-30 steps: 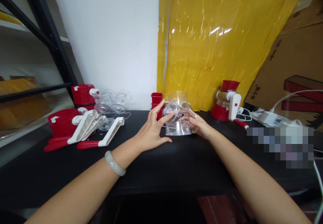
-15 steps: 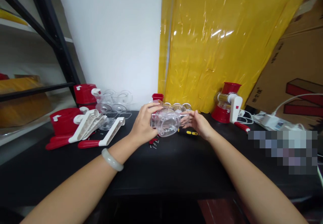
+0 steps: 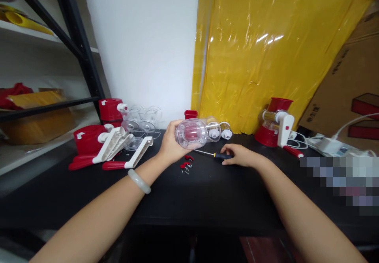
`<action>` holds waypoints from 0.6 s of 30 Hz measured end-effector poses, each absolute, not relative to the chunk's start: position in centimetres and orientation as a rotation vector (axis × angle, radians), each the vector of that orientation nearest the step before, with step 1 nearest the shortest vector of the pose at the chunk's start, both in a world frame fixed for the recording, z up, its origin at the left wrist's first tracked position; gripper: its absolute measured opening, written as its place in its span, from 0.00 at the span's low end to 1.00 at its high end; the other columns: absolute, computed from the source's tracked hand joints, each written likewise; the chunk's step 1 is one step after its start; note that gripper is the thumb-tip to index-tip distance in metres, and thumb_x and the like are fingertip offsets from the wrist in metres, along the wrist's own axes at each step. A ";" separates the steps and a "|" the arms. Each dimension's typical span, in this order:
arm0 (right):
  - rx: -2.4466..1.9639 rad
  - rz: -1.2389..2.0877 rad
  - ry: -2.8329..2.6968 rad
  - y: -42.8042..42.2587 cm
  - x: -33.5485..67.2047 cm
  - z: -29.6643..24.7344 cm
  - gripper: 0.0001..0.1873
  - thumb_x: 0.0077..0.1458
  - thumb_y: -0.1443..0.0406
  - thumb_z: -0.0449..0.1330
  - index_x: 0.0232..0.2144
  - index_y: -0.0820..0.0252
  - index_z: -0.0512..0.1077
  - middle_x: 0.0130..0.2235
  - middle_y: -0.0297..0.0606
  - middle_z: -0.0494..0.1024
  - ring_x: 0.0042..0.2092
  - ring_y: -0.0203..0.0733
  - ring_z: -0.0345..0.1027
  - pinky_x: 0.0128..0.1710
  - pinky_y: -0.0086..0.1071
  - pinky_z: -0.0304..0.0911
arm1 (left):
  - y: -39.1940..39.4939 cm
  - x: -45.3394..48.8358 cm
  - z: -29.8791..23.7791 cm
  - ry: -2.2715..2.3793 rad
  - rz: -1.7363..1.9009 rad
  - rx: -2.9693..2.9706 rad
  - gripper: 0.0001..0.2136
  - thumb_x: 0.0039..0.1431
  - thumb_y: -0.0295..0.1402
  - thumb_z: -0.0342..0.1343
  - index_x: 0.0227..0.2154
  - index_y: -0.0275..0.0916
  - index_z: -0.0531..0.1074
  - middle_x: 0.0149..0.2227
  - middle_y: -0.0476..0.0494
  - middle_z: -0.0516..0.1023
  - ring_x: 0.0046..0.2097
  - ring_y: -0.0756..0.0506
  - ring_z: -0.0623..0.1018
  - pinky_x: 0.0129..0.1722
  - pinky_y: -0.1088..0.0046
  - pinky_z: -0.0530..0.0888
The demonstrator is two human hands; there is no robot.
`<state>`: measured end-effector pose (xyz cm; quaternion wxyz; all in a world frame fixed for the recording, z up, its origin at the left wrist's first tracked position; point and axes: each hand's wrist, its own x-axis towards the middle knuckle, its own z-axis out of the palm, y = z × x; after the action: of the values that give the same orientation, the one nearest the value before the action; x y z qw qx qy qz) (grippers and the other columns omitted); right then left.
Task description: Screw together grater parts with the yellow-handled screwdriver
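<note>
My left hand [image 3: 171,145] is wrapped round a clear plastic grater housing [image 3: 192,133], raised above the table with its oval end toward me. At the right, my right hand [image 3: 240,155] has thumb and fingers closed about the dark handle of a screwdriver [image 3: 218,156], whose shaft points left under the housing. Small red plastic parts [image 3: 186,163] and several screws [image 3: 187,171] lie on the table below the housing. Behind it stand drum grater inserts with white ends [image 3: 226,132].
Red bases [image 3: 89,140], white cranks with red handles [image 3: 137,154] and more clear housings [image 3: 142,117] fill the left side. An assembled rotary grater [image 3: 274,123] stands at the right, near a power strip with cables [image 3: 330,146]. A red hopper [image 3: 191,114] stands behind.
My right hand has left the clear housing and come down onto the screwdriver. The housing has turned in my left hand. The whole view has shifted slightly.
</note>
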<state>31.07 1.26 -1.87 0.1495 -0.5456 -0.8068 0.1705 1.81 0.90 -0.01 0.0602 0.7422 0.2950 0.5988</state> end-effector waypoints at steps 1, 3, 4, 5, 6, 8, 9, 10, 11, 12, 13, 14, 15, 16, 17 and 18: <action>-1.575 0.513 -2.323 1.3 31.0 -1.9 0.19 0.42 0.58 0.70 0.38 0.59 0.76 0.34 0.36 0.75 0.34 0.41 0.67 0.34 0.33 0.60 | 0.9 1.8 -0.1 0.876 1.821 2.255 0.38 0.39 0.46 0.71 0.52 0.45 0.61 0.51 0.38 0.71 0.53 0.36 0.75 0.54 0.50 0.72; -1.557 0.571 -2.323 1.2 31.1 -1.8 0.15 0.45 0.58 0.68 0.36 0.59 0.76 0.34 0.37 0.76 0.34 0.40 0.68 0.35 0.33 0.61 | 1.0 1.8 -0.2 0.896 1.822 2.263 0.38 0.38 0.46 0.72 0.52 0.45 0.60 0.51 0.39 0.71 0.51 0.35 0.76 0.51 0.51 0.74; -1.523 0.604 -2.310 1.2 31.3 -1.7 0.14 0.46 0.58 0.67 0.35 0.60 0.75 0.34 0.37 0.77 0.35 0.41 0.69 0.36 0.33 0.62 | 1.1 1.7 -0.3 0.929 1.823 2.260 0.39 0.38 0.45 0.72 0.53 0.45 0.59 0.51 0.39 0.71 0.50 0.35 0.77 0.50 0.51 0.75; -1.480 0.637 -2.284 1.1 31.5 -1.5 0.14 0.47 0.57 0.66 0.35 0.60 0.75 0.35 0.38 0.77 0.36 0.41 0.69 0.37 0.33 0.62 | 1.2 1.6 -0.3 0.974 1.822 2.257 0.41 0.38 0.45 0.72 0.53 0.45 0.58 0.51 0.38 0.71 0.49 0.35 0.77 0.48 0.52 0.76; -1.435 0.675 -2.241 1.1 31.9 -1.3 0.15 0.48 0.56 0.66 0.35 0.60 0.75 0.35 0.38 0.77 0.36 0.41 0.70 0.38 0.33 0.63 | 1.4 1.5 -0.2 1.026 1.819 2.254 0.42 0.38 0.46 0.73 0.54 0.45 0.56 0.51 0.38 0.71 0.48 0.35 0.78 0.47 0.52 0.76; -1.374 0.768 -2.107 1.0 32.9 -0.8 0.18 0.48 0.53 0.66 0.37 0.59 0.75 0.33 0.36 0.77 0.34 0.40 0.70 0.36 0.33 0.64 | 1.6 1.1 0.1 1.120 1.814 2.248 0.43 0.38 0.46 0.73 0.54 0.44 0.54 0.50 0.37 0.70 0.48 0.36 0.78 0.47 0.52 0.76; -1.364 0.821 -2.023 1.0 33.5 -0.6 0.20 0.47 0.52 0.67 0.38 0.59 0.76 0.31 0.35 0.77 0.32 0.39 0.70 0.35 0.32 0.64 | 1.6 0.9 0.5 1.151 1.808 2.255 0.43 0.38 0.46 0.72 0.54 0.43 0.54 0.50 0.37 0.70 0.49 0.36 0.77 0.48 0.51 0.76; -1.363 0.865 -1.933 1.0 34.1 -0.4 0.22 0.46 0.51 0.68 0.38 0.60 0.76 0.29 0.34 0.76 0.30 0.37 0.70 0.33 0.32 0.64 | 1.6 0.6 0.8 1.169 1.807 2.271 0.42 0.40 0.47 0.72 0.54 0.43 0.54 0.50 0.37 0.71 0.50 0.36 0.77 0.49 0.51 0.75; -1.364 0.895 -1.843 1.0 34.7 -0.3 0.23 0.45 0.51 0.69 0.38 0.60 0.76 0.27 0.33 0.75 0.28 0.36 0.69 0.31 0.31 0.63 | 1.6 0.3 1.2 1.178 1.810 2.300 0.40 0.42 0.47 0.71 0.54 0.42 0.56 0.51 0.37 0.70 0.52 0.36 0.76 0.51 0.51 0.74; -1.355 0.921 -1.747 1.1 35.3 -0.2 0.24 0.43 0.50 0.70 0.38 0.60 0.76 0.25 0.32 0.74 0.26 0.35 0.68 0.29 0.29 0.62 | 1.6 0.1 1.6 1.183 1.812 2.340 0.38 0.44 0.46 0.70 0.55 0.42 0.58 0.52 0.37 0.70 0.54 0.36 0.74 0.53 0.52 0.73; -1.331 0.942 -1.643 1.2 35.8 -0.2 0.25 0.41 0.50 0.71 0.37 0.61 0.77 0.23 0.31 0.73 0.24 0.33 0.66 0.26 0.28 0.60 | 1.5 -0.2 2.0 1.193 1.818 2.382 0.35 0.47 0.46 0.69 0.55 0.43 0.60 0.52 0.38 0.69 0.55 0.37 0.73 0.55 0.53 0.72; -1.295 0.953 -1.540 1.3 36.2 -0.2 0.25 0.39 0.50 0.72 0.35 0.61 0.77 0.21 0.30 0.72 0.22 0.32 0.64 0.24 0.27 0.59 | 1.5 -0.4 2.3 1.214 1.816 2.419 0.33 0.48 0.46 0.68 0.56 0.44 0.63 0.52 0.39 0.69 0.55 0.38 0.73 0.56 0.54 0.72; -1.255 0.957 -1.448 1.4 36.6 -0.2 0.25 0.37 0.50 0.73 0.32 0.61 0.76 0.20 0.30 0.71 0.21 0.31 0.63 0.22 0.26 0.57 | 1.5 -0.6 2.5 1.242 1.809 2.449 0.32 0.50 0.46 0.67 0.57 0.45 0.64 0.52 0.40 0.69 0.54 0.39 0.73 0.56 0.55 0.72; -1.220 0.949 -1.370 1.5 37.0 -0.3 0.25 0.35 0.49 0.74 0.29 0.61 0.76 0.19 0.29 0.70 0.20 0.30 0.61 0.21 0.26 0.56 | 1.5 -0.9 2.7 1.276 1.791 2.473 0.32 0.50 0.46 0.66 0.58 0.46 0.65 0.51 0.40 0.69 0.53 0.39 0.74 0.56 0.57 0.72; -1.196 0.925 -1.309 1.7 37.3 -0.4 0.25 0.35 0.49 0.74 0.26 0.62 0.75 0.18 0.29 0.69 0.19 0.29 0.60 0.19 0.25 0.55 | 1.6 -1.1 2.7 1.311 1.762 2.493 0.33 0.50 0.47 0.66 0.58 0.46 0.66 0.51 0.41 0.69 0.52 0.40 0.74 0.55 0.58 0.73; -1.186 0.889 -1.262 1.8 37.7 -0.4 0.24 0.35 0.48 0.74 0.24 0.62 0.74 0.17 0.29 0.68 0.18 0.28 0.59 0.18 0.25 0.53 | 1.6 -1.2 2.7 1.343 1.725 2.512 0.34 0.49 0.48 0.66 0.59 0.47 0.66 0.50 0.42 0.70 0.50 0.41 0.75 0.54 0.59 0.73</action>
<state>37.67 1.79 -0.44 0.5627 -0.5037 -0.5360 0.3774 -1.23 1.63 2.67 -0.0941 0.7509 0.4015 0.5158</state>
